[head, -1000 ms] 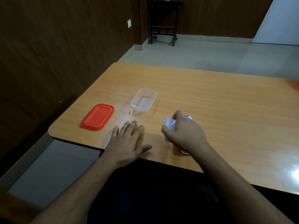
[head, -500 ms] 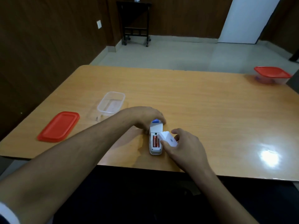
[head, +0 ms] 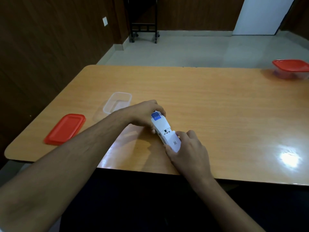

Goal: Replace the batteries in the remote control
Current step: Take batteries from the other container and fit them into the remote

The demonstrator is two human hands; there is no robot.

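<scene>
Remote (head: 161, 127) is held face down on the counter (head: 217, 104), near its front edge. Far end is gripped by left hand (head: 144, 114); battery cover (head: 173, 141) is gripped by right hand (head: 189, 149).

A plain office or meeting room. Dark wood-panelled walls (head: 50, 47) enclose a pale tiled floor (head: 192, 51). A long orange laminate bench (head: 217, 114) fills it.
</scene>
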